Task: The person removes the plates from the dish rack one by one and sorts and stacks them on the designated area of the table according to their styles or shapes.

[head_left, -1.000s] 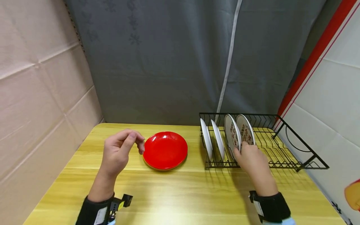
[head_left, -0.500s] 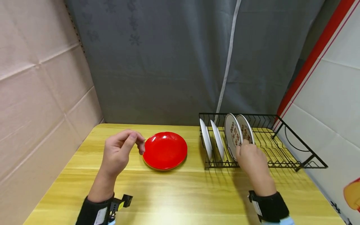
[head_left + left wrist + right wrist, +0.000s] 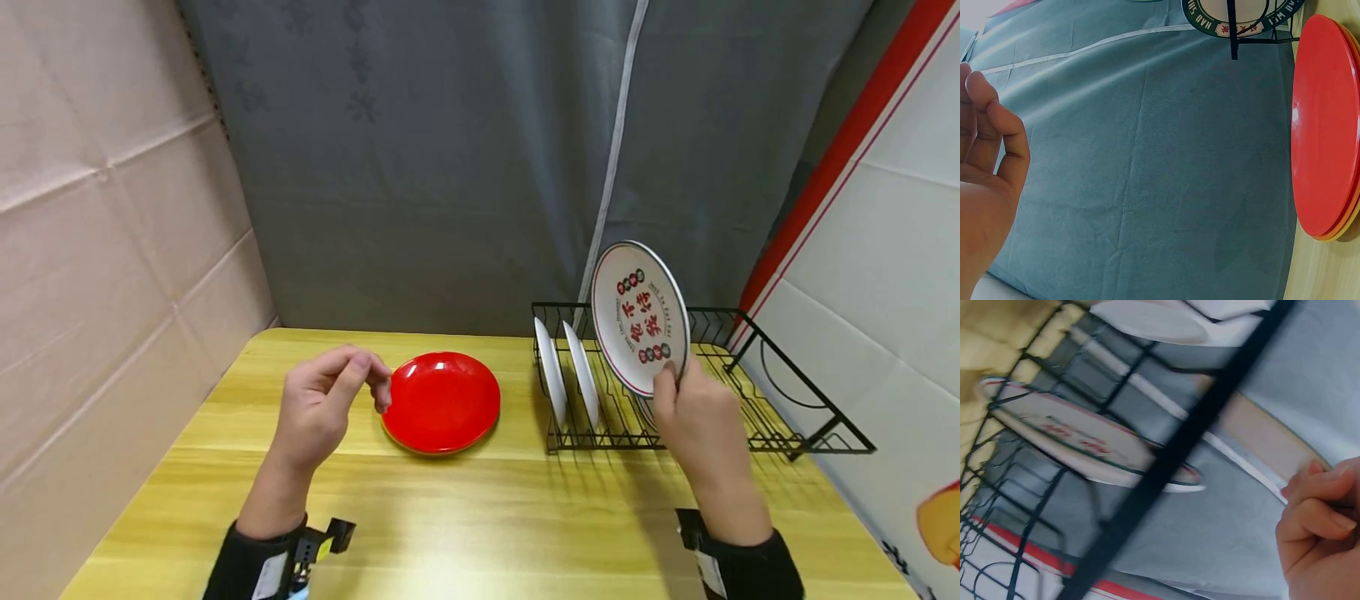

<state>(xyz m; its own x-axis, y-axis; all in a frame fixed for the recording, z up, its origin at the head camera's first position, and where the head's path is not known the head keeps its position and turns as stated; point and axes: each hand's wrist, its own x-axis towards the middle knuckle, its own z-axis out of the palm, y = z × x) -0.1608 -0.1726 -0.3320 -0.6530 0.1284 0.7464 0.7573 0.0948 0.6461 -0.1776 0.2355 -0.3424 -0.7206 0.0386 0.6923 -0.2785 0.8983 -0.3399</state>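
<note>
My right hand (image 3: 697,425) pinches the lower right rim of a white plate (image 3: 640,312) with red lettering and a dark edge, thumb on its face. The plate is raised and tilted over the black dish rack (image 3: 817,392). A second patterned plate (image 3: 1091,437) stands in the rack, mostly hidden behind the held one in the head view. My left hand (image 3: 322,408) hangs loosely curled above the table, holding nothing, just left of a glossy red plate (image 3: 441,402). In the left wrist view, yellow-orange rims (image 3: 1341,231) show beneath the red plate.
Two white plates, a left one (image 3: 551,371) and a right one (image 3: 582,373), stand on edge at the rack's left end. A grey curtain (image 3: 420,167) hangs behind the wooden table (image 3: 450,533). White wall panels (image 3: 885,275) rise at the right.
My right hand has lifted the nearer patterned plate up out of the rack, turning its face toward the head camera. The left hand has stayed nearly still.
</note>
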